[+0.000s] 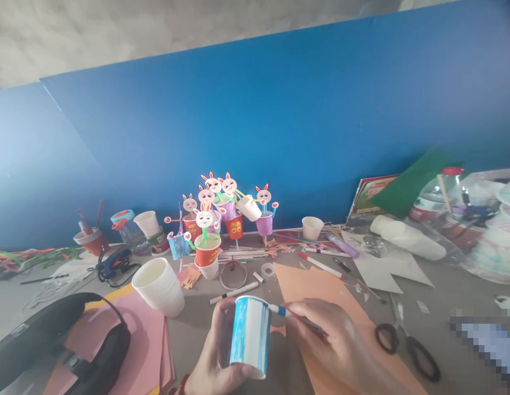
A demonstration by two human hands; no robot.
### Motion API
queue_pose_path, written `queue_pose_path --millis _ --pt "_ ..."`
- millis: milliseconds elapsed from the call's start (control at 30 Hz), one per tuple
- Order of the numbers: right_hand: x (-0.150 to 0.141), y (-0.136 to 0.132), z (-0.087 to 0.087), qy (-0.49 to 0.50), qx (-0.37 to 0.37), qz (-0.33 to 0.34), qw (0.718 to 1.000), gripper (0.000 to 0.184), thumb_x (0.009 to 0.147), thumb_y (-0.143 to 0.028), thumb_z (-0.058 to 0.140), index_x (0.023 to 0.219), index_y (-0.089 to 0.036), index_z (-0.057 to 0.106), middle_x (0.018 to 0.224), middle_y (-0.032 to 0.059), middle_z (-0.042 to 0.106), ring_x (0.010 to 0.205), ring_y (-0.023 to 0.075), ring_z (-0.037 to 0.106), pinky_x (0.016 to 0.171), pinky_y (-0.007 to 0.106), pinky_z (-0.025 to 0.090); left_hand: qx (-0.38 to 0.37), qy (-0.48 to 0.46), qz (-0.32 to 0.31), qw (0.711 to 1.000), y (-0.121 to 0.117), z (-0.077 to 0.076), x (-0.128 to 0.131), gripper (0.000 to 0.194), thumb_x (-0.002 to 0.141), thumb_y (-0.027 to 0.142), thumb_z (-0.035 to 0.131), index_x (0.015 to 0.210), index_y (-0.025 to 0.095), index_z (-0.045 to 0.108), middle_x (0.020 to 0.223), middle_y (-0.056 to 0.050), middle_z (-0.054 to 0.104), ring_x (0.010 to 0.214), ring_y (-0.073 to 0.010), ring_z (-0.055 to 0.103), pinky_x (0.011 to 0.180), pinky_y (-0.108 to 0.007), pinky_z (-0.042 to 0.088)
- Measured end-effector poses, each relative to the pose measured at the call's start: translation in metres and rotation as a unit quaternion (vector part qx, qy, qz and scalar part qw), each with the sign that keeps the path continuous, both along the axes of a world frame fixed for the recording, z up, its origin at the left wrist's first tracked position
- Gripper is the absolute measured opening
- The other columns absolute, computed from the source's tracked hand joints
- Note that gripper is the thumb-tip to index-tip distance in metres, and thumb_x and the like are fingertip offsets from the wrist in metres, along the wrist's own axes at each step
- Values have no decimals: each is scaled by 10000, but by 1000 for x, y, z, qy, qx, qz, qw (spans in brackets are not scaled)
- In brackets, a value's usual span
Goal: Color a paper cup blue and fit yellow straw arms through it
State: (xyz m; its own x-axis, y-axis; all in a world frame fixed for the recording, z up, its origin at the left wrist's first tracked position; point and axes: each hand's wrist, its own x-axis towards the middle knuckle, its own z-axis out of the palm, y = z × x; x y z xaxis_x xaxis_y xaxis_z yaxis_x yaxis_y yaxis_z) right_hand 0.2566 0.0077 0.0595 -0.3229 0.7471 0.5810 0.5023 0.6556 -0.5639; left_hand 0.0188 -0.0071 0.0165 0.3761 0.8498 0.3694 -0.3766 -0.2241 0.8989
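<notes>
In the lower middle, my left hand (pixel 216 351) grips a white paper cup (pixel 250 337), its fingers wrapped around the side and base. Blue strokes cover the cup's left side and run in stripes down its right, with a white band between. My right hand (pixel 326 332) holds a blue marker (pixel 278 310), whose tip meets the cup near its rim. A white marker with a dark end (pixel 234 293) lies just beyond the cup. Orange paper (pixel 320 291) spreads beneath my right hand.
Rabbit-faced cup figures (pixel 205 219) stand behind. Stacked paper cups (pixel 160 285), pink paper (pixel 145 340) and a black headset-like object (pixel 102 351) are at left. Scissors (pixel 407 340), white paper scraps (pixel 386 269) and a large bottle (pixel 436 197) are at right. A blue panel (pixel 279 120) rises behind.
</notes>
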Motion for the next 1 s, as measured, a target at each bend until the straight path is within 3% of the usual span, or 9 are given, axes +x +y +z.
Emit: queue_pose_path --millis 333,533,667,800,900,1000 --pt "-2 -7 5 -36 -37 86 995 259 985 -239 492 801 -194 668 613 14 611 527 131 528 475 215 372 -24 43 61 997 2 1 -6 708 777 536 778 1336 315 404 1265 -116 604 1152 -338 628 928 -432 514" --pt "-4 -12 7 -14 -15 161 987 189 917 -222 583 797 -205 728 527 -16 576 535 130 522 565 235 415 -42 34 56 997 2 -5 -7 709 789 478 782 1346 304 378 1226 -127 629 1071 -341 669 873 -441 543" --pt "1 -7 7 43 -138 109 984 293 989 -333 513 894 -199 755 637 26 659 560 142 581 530 221 442 -15 26 75 997 3 -7 -6 686 782 493 784 1345 324 430 1256 -103 606 1126 -319 627 903 -401 522" --pt "1 -1 1 141 -262 82 951 365 1015 -448 478 918 -197 726 864 82 758 820 224 724 690 253 557 -6 25 37 999 3 -2 -5 649 806 519 754 1345 343 439 1280 -98 584 1107 -303 627 889 -388 521" --pt "-2 0 -3 161 -303 82 936 360 997 -484 511 950 -197 724 892 81 763 866 249 744 727 270 584 6 16 31 999 2 0 -5 653 815 500 748 1361 344 426 1288 -100 565 1094 -297 628 879 -386 523" --pt "-6 -1 -1 137 -287 52 947 384 984 -520 515 926 -207 729 858 61 754 823 229 730 687 247 577 -17 38 50 998 2 3 -6 663 795 528 761 1343 335 440 1279 -94 553 1122 -298 608 899 -383 514"
